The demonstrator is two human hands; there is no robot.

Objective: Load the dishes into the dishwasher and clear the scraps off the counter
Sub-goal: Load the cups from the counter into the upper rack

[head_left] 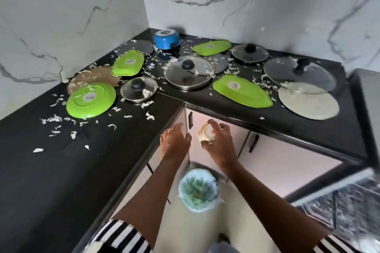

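White vegetable scraps (59, 123) litter the black L-shaped counter (51, 170). On it lie upside-down green plates (90, 100), green trays (242, 91), glass lids with black knobs (189, 73), a brown plate (92, 77), a grey round plate (308, 102) and a blue pot (166, 44). My right hand (218, 139) grips a small cream-coloured cloth or sponge (206, 134) in front of the counter corner. My left hand (174, 139) hovers beside it with relaxed fingers, holding nothing.
A bin lined with a pale blue bag (198, 190) stands on the floor below my hands. Cabinet doors with dark handles (254, 142) run under the counter. An open dishwasher rack (345, 201) shows blurred at the lower right. Marble walls enclose the corner.
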